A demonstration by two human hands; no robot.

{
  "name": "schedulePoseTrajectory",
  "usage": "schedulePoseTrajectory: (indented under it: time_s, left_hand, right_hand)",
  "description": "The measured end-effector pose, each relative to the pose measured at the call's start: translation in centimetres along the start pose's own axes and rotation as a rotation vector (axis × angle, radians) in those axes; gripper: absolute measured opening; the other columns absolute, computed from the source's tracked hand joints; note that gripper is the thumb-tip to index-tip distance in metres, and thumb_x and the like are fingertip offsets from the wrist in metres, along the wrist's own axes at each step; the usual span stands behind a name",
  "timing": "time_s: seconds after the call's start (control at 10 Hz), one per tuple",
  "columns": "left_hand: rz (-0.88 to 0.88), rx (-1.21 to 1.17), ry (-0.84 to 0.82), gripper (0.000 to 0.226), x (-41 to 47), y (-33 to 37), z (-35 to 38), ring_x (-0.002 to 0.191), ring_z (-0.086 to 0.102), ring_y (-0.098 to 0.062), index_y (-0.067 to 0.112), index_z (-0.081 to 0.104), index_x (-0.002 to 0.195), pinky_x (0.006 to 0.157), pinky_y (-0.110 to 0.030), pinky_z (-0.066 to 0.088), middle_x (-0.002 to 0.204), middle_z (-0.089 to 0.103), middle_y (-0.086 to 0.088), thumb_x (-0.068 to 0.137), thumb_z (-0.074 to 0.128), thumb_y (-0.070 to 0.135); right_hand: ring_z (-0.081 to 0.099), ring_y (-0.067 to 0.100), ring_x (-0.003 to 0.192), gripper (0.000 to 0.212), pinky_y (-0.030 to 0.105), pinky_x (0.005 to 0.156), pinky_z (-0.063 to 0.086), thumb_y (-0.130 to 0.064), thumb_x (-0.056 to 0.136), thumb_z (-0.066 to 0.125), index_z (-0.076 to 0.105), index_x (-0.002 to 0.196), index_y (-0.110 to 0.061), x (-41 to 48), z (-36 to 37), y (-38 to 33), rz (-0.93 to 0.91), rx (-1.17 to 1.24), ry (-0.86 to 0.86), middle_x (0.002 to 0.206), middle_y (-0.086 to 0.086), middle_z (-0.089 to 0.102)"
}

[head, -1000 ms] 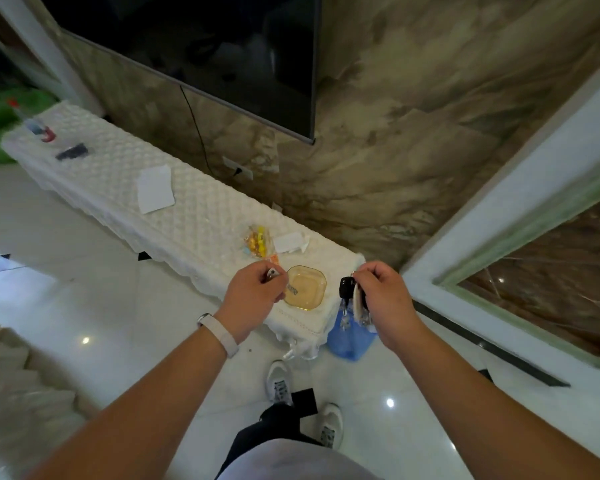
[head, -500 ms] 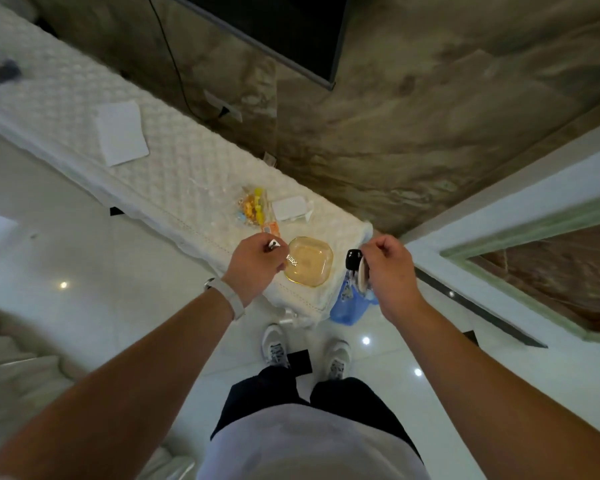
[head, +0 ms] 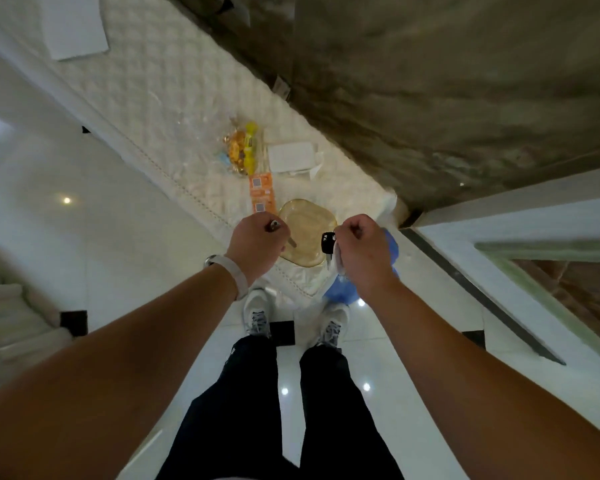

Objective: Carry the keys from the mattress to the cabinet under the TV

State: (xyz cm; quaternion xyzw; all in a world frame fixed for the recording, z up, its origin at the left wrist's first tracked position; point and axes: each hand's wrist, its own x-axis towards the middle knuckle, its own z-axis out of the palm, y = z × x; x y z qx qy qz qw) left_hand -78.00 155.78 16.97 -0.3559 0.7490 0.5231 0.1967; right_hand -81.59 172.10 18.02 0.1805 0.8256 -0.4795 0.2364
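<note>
An amber dish (head: 307, 237) is sitting beside orange cards (head: 262, 194), a snack bag (head: 241, 150) and a white box (head: 290, 157); a blue bag (head: 343, 289) is lying on the floor.

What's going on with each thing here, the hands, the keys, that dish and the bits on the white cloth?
Left hand: closed on a small key, above the dish's edge.
Right hand: closed, black-headed key hanging from it.
Amber dish: on the cabinet cloth, looks empty.
Snack bag: lying flat on the cloth.
Orange packets: flat, beside the dish.
White box: lying flat.
</note>
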Motion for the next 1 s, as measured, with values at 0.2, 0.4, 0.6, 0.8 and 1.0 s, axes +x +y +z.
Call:
schedulePoseTrajectory:
  time_s: [0.2, 0.4, 0.6, 0.8, 1.0]
  left_hand:
    - [-0.015, 0.080, 0.038, 0.011, 7.7, -5.6, 4.6, 0.071, 0.071, -0.025, 0.018, 0.065, 0.072, 0.063, -0.041, 0.058, 0.064, 0.068, -0.001, 0.080, 0.058, 0.017]
    - [-0.007, 0.146, 0.016, 0.013, 12.1, -9.3, 8.3, 0.062, 0.065, -0.019, 0.019, 0.065, 0.075, 0.051, -0.028, 0.052, 0.075, 0.072, -0.007, 0.078, 0.054, 0.013]
    - [0.024, 0.194, 0.044, 0.012, 12.7, -10.1, 9.0, 0.061, 0.058, -0.015, 0.016, 0.066, 0.087, 0.048, -0.024, 0.042, 0.068, 0.062, 0.005, 0.080, 0.056, 0.016]
    - [0.145, 0.365, -0.027, 0.021, 9.9, -8.7, 6.4, 0.089, 0.054, -0.015, 0.023, 0.061, 0.104, 0.061, -0.019, 0.038, 0.110, 0.060, -0.001, 0.083, 0.057, 0.020]
    - [0.287, 0.575, -0.112, 0.045, 5.2, -4.7, 2.0, 0.118, 0.053, -0.027, 0.017, 0.053, 0.129, 0.089, -0.032, 0.042, 0.138, 0.051, -0.006, 0.085, 0.057, 0.026]
  right_hand:
    - [0.052, 0.014, 0.065, 0.005, 0.027, 0.058, 0.042, -0.014, 0.085, 0.055, 0.056, 0.081, -0.013, 7.6, 4.4, 7.6, -0.021, -0.090, -0.076, 0.071, -0.001, 0.057]
    - [0.050, 0.011, 0.064, 0.008, 0.025, 0.056, 0.040, -0.018, 0.087, 0.054, 0.057, 0.084, -0.011, 12.0, 7.2, 12.6, -0.122, -0.189, -0.130, 0.072, -0.003, 0.056]
    - [0.051, 0.006, 0.064, 0.012, 0.023, 0.053, 0.038, -0.027, 0.091, 0.054, 0.055, 0.084, -0.016, 13.0, 7.8, 13.4, -0.174, -0.286, -0.164, 0.073, -0.008, 0.055]
    - [0.062, 0.023, 0.089, 0.016, 0.037, 0.073, 0.048, -0.025, 0.091, 0.054, 0.061, 0.101, -0.015, 10.6, 5.4, 10.5, -0.268, -0.413, -0.228, 0.103, 0.005, 0.066]
    - [0.058, 0.027, 0.107, 0.034, 0.043, 0.084, 0.049, -0.033, 0.093, 0.053, 0.057, 0.123, -0.017, 6.7, 1.1, 5.6, -0.328, -0.661, -0.263, 0.128, 0.008, 0.057]
